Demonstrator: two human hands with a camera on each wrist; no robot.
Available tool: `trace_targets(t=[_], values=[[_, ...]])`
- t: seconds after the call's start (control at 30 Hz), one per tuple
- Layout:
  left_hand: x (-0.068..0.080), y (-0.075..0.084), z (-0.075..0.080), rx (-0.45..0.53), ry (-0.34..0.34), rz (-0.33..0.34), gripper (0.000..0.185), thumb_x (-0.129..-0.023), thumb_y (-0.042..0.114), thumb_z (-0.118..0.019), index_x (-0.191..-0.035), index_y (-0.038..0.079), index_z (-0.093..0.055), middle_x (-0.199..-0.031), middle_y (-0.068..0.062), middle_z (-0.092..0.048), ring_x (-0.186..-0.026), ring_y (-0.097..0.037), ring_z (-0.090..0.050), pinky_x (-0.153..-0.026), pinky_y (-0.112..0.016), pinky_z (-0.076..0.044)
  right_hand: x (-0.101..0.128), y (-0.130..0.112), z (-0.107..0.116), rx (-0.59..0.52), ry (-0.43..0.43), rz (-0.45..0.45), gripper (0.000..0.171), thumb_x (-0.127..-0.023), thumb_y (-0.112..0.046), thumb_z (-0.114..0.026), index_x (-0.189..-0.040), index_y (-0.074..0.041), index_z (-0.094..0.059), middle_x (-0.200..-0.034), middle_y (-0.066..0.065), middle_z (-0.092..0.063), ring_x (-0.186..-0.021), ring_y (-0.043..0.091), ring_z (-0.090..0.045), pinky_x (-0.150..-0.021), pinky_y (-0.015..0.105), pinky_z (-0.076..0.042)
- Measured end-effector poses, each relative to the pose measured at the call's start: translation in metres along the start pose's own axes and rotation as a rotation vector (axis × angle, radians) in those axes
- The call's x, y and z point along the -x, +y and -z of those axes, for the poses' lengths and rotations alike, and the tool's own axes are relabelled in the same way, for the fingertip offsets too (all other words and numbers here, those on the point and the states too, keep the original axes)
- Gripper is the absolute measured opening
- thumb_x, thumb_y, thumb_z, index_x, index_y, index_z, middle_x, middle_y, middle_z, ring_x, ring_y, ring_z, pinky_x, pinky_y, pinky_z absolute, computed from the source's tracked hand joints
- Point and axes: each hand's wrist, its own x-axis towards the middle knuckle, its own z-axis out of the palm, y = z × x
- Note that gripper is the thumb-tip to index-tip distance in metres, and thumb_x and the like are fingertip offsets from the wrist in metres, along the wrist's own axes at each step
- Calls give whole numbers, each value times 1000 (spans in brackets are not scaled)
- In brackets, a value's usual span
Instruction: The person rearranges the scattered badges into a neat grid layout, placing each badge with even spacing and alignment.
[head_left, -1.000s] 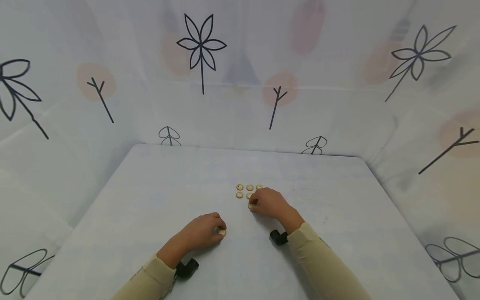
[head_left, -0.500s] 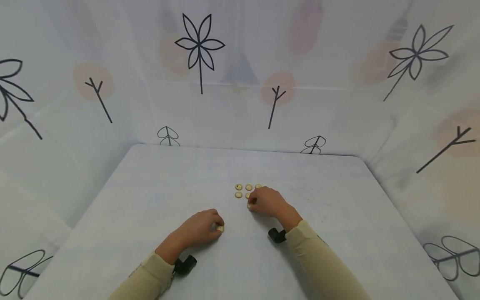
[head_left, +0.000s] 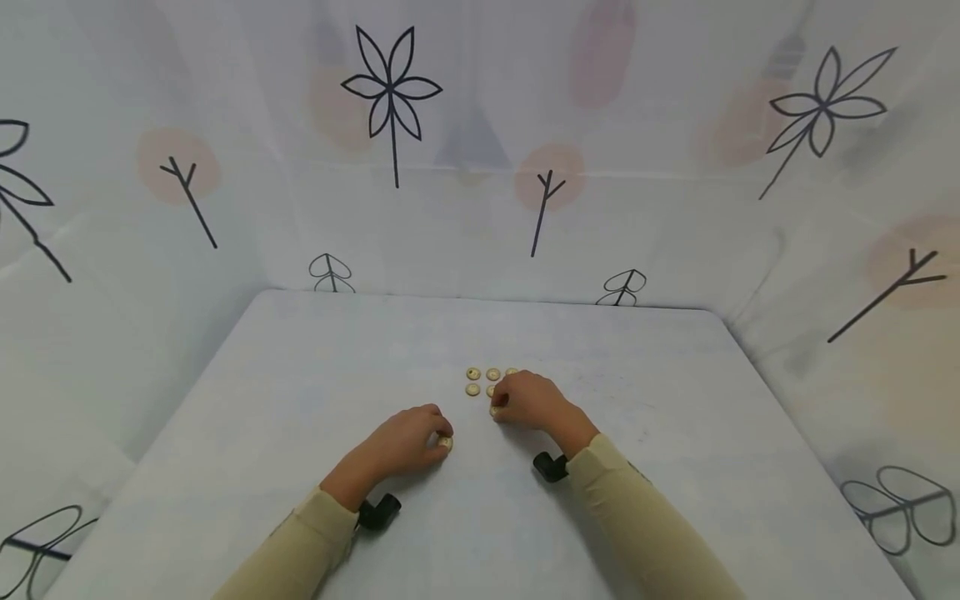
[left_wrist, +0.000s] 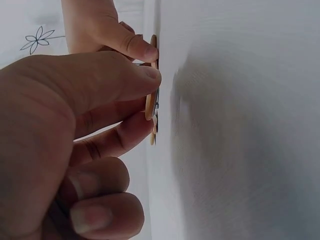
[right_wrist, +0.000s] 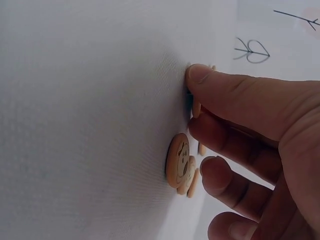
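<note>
Head view: a table (head_left: 300, 400) covered in pale cloth stands before a backdrop (head_left: 480, 167) printed with line-drawn flowers and twigs. No container is in view. A group of small round wooden discs (head_left: 482, 382) lies flat in rows near the table's middle. The right hand (head_left: 528, 402) rests at the near right edge of that group, fingers curled down, its fingertips on a disc at its near left corner; part of the group is hidden under it. The left hand (head_left: 405, 442) lies nearer the person and well left of the group, fingers curled, with a single disc (head_left: 446, 443) at its fingertips, on or just above the cloth. Both arms wear beige sleeves (head_left: 637, 525), and a black mount (head_left: 551, 467) shows at each wrist.

Left wrist view: thumb and fingers (left_wrist: 130, 82) of the left hand (left_wrist: 75, 145) close narrowly on the single disc (left_wrist: 150, 102), which they pinch on edge, its rim toward the cloth. Whether the rim touches the cloth cannot be told. The other fingers are curled into the palm. The right hand's thumb shows beyond, against another disc.

Right wrist view: the right hand (right_wrist: 255, 145) has its thumb (right_wrist: 210, 80) pressed to the cloth, and the fingers are bent beside it. A disc with a printed face (right_wrist: 178, 160) lies just by the fingertips, overlapping another beneath. Whether the fingers grip any disc cannot be told; contact looks like touch only.
</note>
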Motion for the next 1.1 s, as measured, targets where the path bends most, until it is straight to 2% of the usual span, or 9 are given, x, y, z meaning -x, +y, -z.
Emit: trace_targets(t=[0.27, 0.83, 1.1], values=[[-15, -2, 0, -21, 4, -11, 18, -90, 23, -65, -103, 14, -72, -95, 4, -61, -82, -11, -55, -78, -33, -49, 0, 1, 1, -19, -7, -2, 8, -82, -29, -78, -85, -24, -72, -82, -11, -62, -78, 8, -53, -72, 31, -47], [-47, 0, 2, 14, -32, 81, 20, -90, 24, -66, -107, 15, -72, -96, 4, -60, -86, -12, -55, -84, -34, -49, 2, 4, 1, -71, -1, 3, 8, -82, -28, -78, -85, -24, -72, -84, -11, -61, -78, 8, -53, -73, 31, -47], [-56, 4, 2, 21, -26, 82, 20, -91, 23, -65, -107, 13, -72, -99, 2, -61, -91, -15, -58, -87, -36, -49, 2, 5, 0, -70, 11, 15, 9, -82, -28, -78, -86, -23, -72, -84, -11, -63, -78, 8, -55, -74, 32, -48]])
